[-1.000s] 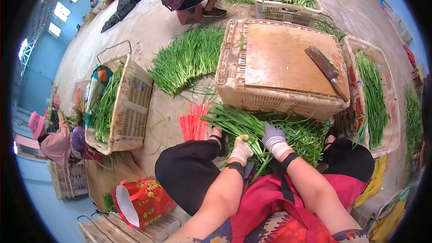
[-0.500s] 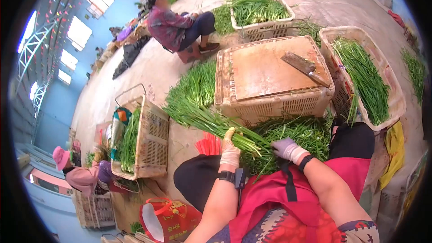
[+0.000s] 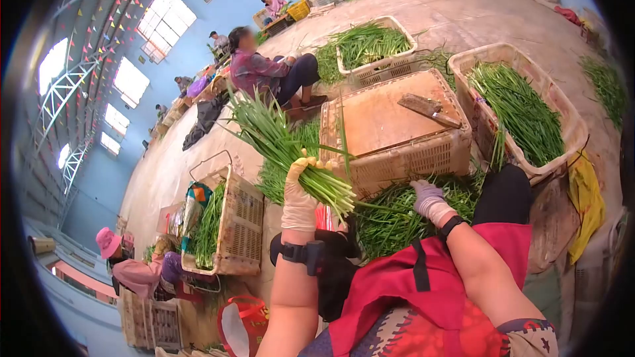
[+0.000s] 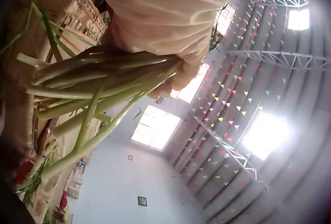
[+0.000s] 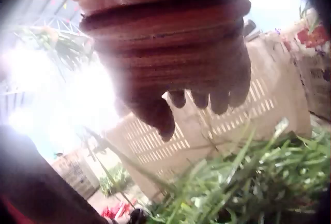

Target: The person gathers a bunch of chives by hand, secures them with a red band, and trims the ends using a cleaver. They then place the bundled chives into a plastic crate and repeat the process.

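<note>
My gloved left hand (image 3: 301, 173) grips a bunch of green chives (image 3: 268, 131), raised in front of the upturned crate. Its leaves point up and to the left, while the pale stem ends (image 4: 77, 97) stick out past the fist. My gloved right hand (image 3: 428, 198) hovers low over a heap of loose green leaves (image 3: 390, 225) between my knees. In the right wrist view its fingers (image 5: 165, 123) hang loosely downward with nothing between them. Behind the heap stands the upturned crate (image 3: 410, 162), with a board (image 3: 370, 122) and a broad-bladed knife (image 3: 430, 109) on top.
A crate of chives (image 3: 575, 135) stands at the right, another crate (image 3: 228, 225) at the left, a third (image 3: 397, 63) behind. More chives (image 3: 274, 182) lie on the floor beside the upturned crate. Red strips (image 3: 323, 217) lie by my left knee. A person (image 3: 264, 69) sits beyond.
My left hand has lifted the chive bunch up and left, away from the leaf heap. The right hand has come off the bunch and stays over the heap. The head view has tilted up.
</note>
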`<action>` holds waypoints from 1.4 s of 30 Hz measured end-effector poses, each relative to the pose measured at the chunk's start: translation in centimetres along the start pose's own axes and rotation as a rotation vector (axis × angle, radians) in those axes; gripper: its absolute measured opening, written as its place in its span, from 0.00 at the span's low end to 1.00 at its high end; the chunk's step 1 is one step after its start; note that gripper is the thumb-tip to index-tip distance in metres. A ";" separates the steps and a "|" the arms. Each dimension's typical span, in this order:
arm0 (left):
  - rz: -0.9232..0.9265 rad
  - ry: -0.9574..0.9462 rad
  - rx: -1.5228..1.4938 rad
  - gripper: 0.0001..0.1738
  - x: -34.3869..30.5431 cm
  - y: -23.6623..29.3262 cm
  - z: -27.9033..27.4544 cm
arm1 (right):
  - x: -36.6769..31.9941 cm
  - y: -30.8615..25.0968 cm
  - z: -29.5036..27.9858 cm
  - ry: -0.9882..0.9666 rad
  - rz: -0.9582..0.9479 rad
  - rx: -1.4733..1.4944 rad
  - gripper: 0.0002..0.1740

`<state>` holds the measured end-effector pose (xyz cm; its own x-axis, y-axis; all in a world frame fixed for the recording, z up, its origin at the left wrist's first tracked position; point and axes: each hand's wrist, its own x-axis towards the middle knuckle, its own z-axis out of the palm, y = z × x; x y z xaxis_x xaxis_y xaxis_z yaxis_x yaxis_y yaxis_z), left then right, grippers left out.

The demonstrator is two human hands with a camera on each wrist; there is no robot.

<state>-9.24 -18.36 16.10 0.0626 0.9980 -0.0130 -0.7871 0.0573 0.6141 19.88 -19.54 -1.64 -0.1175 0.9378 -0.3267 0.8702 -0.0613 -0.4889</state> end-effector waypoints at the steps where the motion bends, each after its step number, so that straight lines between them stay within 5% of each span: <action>1: -0.019 -0.047 0.007 0.13 0.2 -0.1 0.5 | 0.2 0.0 0.3 0.075 -0.075 0.030 0.39; 3: -0.062 -0.144 0.021 0.11 0.7 -0.4 1.9 | 0.3 -0.4 0.8 0.228 -0.218 0.088 0.38; 11: -0.212 -0.172 -0.074 0.11 2.9 -1.7 8.2 | 3.6 0.8 1.0 -0.188 -0.313 0.229 0.55; 13: -0.248 -0.185 -0.135 0.12 2.8 -1.6 10.5 | 5.7 3.5 4.5 0.013 -0.593 0.224 0.60; 15: -0.257 -0.201 -0.137 0.11 3.2 -1.5 11.5 | 5.8 2.3 4.4 0.101 -0.836 0.467 0.53; 17: -0.224 -0.175 -0.129 0.11 3.2 -1.6 11.7 | 3.0 -1.4 2.0 -0.147 -0.711 0.942 0.36; 19: -0.170 -0.179 -0.103 0.11 4.0 -1.3 10.4 | 2.5 -3.6 1.0 -0.365 -0.467 1.199 0.34; 20: -0.132 -0.127 -0.056 0.11 4.5 -1.6 8.9 | 1.7 -4.3 -0.3 -0.340 -0.533 1.173 0.24; 23: -0.115 -0.106 -0.040 0.12 5.9 -1.2 4.8 | 1.8 -4.3 -2.3 -0.325 -0.212 1.543 0.19; 25: -0.131 -0.134 -0.043 0.12 6.7 -0.5 2.1 | 2.9 -2.7 -4.9 -0.203 -0.169 1.805 0.12; 29: -0.194 -0.034 -0.028 0.15 7.4 0.1 -4.6 | 4.9 3.2 -15.1 0.155 -0.100 1.443 0.11; 31: -0.208 0.077 -0.050 0.16 6.9 0.2 -6.3 | 1.6 3.7 -21.8 0.210 -0.220 1.532 0.08; 32: -0.223 0.109 -0.068 0.16 7.0 0.1 -7.7 | 0.1 3.3 -23.7 0.220 -0.316 1.848 0.08; 35: -0.265 0.074 -0.124 0.18 8.3 -1.1 -10.5 | 1.7 5.3 -29.7 0.129 -0.179 1.601 0.09; 38: -0.336 0.036 -0.168 0.21 10.0 -3.8 -11.2 | 5.9 1.2 -30.1 -0.079 -0.468 1.471 0.08; 39: -0.352 0.012 -0.127 0.22 10.1 -4.9 -10.6 | 3.5 -4.1 -29.9 0.000 -0.336 1.262 0.08; 40: -0.369 -0.015 -0.084 0.22 10.0 -5.9 -9.5 | 6.2 -4.8 -27.9 0.063 -0.665 0.648 0.08; 42: -0.415 -0.098 0.047 0.21 9.2 -7.1 -6.6 | 7.0 -9.5 -23.1 -0.042 -0.523 0.551 0.13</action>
<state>-7.14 -9.44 6.46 0.4279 0.8830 -0.1928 -0.6541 0.4497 0.6082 21.85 -4.50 19.42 -0.4768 0.8784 0.0339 0.3322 0.2157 -0.9182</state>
